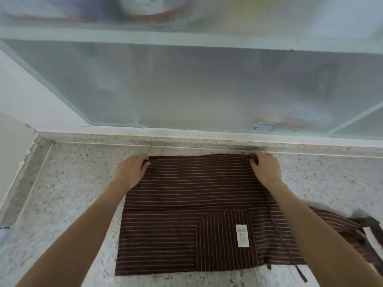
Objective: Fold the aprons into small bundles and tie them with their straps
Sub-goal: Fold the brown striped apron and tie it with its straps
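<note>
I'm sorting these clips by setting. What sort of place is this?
Probably a kitchen or pantry. A speckled stone counter runs along frosted sliding cabinet panels with blurred containers behind, and a brown striped apron is being folded on it.

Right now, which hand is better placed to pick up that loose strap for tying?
Probably the right hand. The strap trails down the right side of the brown striped apron, passing beneath that forearm. The left hand grips the opposite far corner and would have to cross over.
</note>
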`<state>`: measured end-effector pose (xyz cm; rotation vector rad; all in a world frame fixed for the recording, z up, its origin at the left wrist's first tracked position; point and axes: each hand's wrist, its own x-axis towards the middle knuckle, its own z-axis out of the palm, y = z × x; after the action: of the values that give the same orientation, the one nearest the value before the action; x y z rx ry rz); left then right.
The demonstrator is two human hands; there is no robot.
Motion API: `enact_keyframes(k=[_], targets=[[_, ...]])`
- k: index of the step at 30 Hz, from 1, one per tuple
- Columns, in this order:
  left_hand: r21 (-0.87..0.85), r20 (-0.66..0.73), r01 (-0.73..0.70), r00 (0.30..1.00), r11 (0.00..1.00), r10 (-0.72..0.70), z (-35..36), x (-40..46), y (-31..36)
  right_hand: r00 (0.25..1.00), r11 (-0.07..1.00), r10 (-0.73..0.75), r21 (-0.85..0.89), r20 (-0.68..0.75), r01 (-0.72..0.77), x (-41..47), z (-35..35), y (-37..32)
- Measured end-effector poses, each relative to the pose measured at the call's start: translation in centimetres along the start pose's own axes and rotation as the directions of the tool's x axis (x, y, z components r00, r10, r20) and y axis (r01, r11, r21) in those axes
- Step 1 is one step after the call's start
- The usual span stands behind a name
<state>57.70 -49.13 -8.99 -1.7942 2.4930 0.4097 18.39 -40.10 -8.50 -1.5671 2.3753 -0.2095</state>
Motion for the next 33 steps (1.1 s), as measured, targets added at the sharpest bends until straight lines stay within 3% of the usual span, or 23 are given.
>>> enact_keyframes(k=[8, 11, 15, 19, 22, 24, 27, 33], targets=[[0.072, -0.035, 0.104, 0.994, 0.992, -0.101, 1.3, 1.3, 0.6, 0.993, 0.971, 0.114, -0.209, -0.024, -0.117, 1.6, 1.7, -1.4], [0.112, -0.156, 0.117, 0.983, 0.987, -0.099, 1.8, 1.0, 1.2, 0.990, 0.976, 0.134, -0.166, -0.049, -0.141, 1.3, 2.0, -1.7], [0.038, -0.310, -0.125, 0.942, 0.991, 0.131, 2.5, -0.4, 5.1, 0.988, 0.997, 0.078, -0.001, -0.136, -0.078, -1.1, 2.0, -0.6], [-0.122, -0.091, -0.340, 0.939, 0.932, 0.331, 4.0, -2.7, 12.1, 0.969, 0.981, 0.087, 0.188, -0.230, -0.044, -6.8, 2.2, 1.0], [-0.153, 0.147, -0.374, 0.907, 0.915, 0.395, 5.6, -4.4, 16.9, 0.951, 0.982, 0.161, 0.137, -0.263, -0.129, -12.1, 2.7, 2.8], [-0.104, 0.266, -0.392, 0.874, 0.914, 0.406, 6.7, -5.3, 19.1, 0.947, 0.964, 0.267, 0.052, -0.177, -0.262, -15.2, 3.3, 4.5], [-0.054, 0.355, -0.410, 0.844, 0.910, 0.402, 8.0, -5.9, 20.0, 0.917, 0.919, 0.394, -0.038, 0.064, -0.393, -18.9, 4.4, 6.3], [-0.051, 0.433, -0.409, 0.813, 0.911, 0.390, 8.0, -8.4, 17.1, 0.941, 0.951, 0.289, -0.169, 0.175, -0.260, -26.3, 4.7, 6.0]])
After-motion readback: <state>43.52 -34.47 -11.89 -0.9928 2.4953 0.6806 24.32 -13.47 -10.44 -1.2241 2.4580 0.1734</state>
